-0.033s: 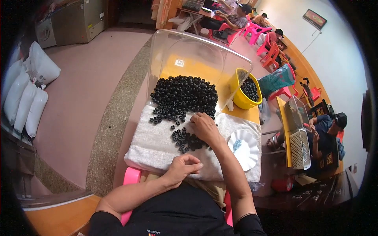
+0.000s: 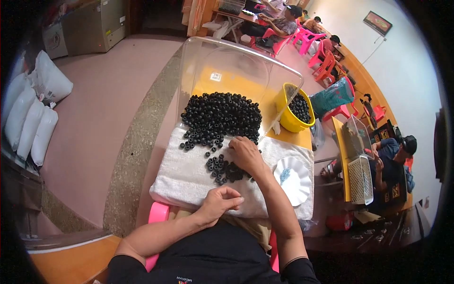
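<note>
Along the left of the room, white sacks (image 2: 41, 118) are propped above a pink floor (image 2: 90, 132). Further right, a white towel (image 2: 177, 173) is spread before a clear bin (image 2: 241, 48) on an orange bench (image 2: 297, 136). Most of the black beads (image 2: 222, 113) are heaped at the bin and spilled onto the towel; only a smaller cluster (image 2: 216, 168) is set apart nearer the person, so by judgement much is left unhandled. Below it, the left hand (image 2: 219, 203) is held with thumb and forefinger curved together; whether anything is pinched cannot be told. The right hand (image 2: 246, 152) is lowered between heap and cluster, its fingers bent, their tips too hidden to judge. Beyond, a yellow tub (image 2: 293, 122) is partly filled with dark beads, and small bluish bits (image 2: 285, 176) are left on a white fluted plate (image 2: 298, 189).
</note>
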### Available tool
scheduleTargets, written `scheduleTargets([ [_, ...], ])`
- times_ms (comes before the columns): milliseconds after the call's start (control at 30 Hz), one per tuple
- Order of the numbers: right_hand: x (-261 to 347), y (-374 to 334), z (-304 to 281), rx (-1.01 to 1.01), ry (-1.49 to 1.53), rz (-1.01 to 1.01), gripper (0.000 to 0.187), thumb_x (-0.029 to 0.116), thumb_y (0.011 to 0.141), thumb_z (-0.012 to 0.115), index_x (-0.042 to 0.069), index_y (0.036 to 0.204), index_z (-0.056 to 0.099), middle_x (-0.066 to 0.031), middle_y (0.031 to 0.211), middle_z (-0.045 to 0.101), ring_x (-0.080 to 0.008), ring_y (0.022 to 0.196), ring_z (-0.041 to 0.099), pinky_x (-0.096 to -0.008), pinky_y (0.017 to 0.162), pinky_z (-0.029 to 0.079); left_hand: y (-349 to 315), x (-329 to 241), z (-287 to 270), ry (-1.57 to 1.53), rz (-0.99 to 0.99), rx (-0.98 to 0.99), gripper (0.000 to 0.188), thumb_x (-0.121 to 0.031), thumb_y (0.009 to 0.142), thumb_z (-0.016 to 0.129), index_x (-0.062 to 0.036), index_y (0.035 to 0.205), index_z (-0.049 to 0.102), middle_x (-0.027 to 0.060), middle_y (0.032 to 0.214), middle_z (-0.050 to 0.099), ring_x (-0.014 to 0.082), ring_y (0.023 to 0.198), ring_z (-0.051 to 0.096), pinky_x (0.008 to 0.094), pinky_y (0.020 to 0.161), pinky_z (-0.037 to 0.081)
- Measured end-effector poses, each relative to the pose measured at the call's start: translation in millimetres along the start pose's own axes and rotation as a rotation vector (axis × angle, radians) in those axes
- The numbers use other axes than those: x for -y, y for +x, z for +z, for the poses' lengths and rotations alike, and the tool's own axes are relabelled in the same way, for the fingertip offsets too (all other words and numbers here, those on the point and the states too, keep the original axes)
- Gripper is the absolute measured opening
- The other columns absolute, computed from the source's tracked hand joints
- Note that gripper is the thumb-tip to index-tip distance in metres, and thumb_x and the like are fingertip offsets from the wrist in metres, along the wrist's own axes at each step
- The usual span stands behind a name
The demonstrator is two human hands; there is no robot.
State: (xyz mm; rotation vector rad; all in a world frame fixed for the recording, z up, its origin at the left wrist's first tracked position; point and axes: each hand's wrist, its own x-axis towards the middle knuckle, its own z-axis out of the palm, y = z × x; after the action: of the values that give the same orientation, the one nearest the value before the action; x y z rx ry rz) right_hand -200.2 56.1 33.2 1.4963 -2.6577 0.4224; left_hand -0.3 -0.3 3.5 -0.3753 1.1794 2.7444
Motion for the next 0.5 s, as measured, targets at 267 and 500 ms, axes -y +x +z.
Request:
scheduleTargets([
  [267, 0.8, -2.6, 1.0, 0.024, 0.056, -0.019, 0.016, 0.006, 0.076, 0.058, 0.004, 0.085, 0.070, -0.0145, 0.090, 0.065, -0.0331, 0.089, 0.061, -0.0418, 0.081, 0.049, -0.3, 2.8, -3.8, -0.039, -0.017, -0.004, 0.014, -0.004, 0.085, 0.072, -0.0021, 0.094, 0.061, 0.0045, 0.086, 0.064, 0.0125, 0.073, 0.064, 0.0239, 0.067, 0.055],
  [500, -5.0, -17.4, 2.9, -0.029, 0.026, -0.033, 0.012, 0.009, 0.077, 0.063, 0.005, 0.085, 0.071, -0.0132, 0.089, 0.064, -0.0320, 0.091, 0.060, -0.0401, 0.082, 0.049, 1.4, 2.2, -4.4, -0.020, -0.008, 0.006, 0.013, -0.004, 0.086, 0.072, -0.0021, 0.094, 0.061, 0.0048, 0.087, 0.064, 0.0128, 0.074, 0.064, 0.0241, 0.068, 0.055],
])
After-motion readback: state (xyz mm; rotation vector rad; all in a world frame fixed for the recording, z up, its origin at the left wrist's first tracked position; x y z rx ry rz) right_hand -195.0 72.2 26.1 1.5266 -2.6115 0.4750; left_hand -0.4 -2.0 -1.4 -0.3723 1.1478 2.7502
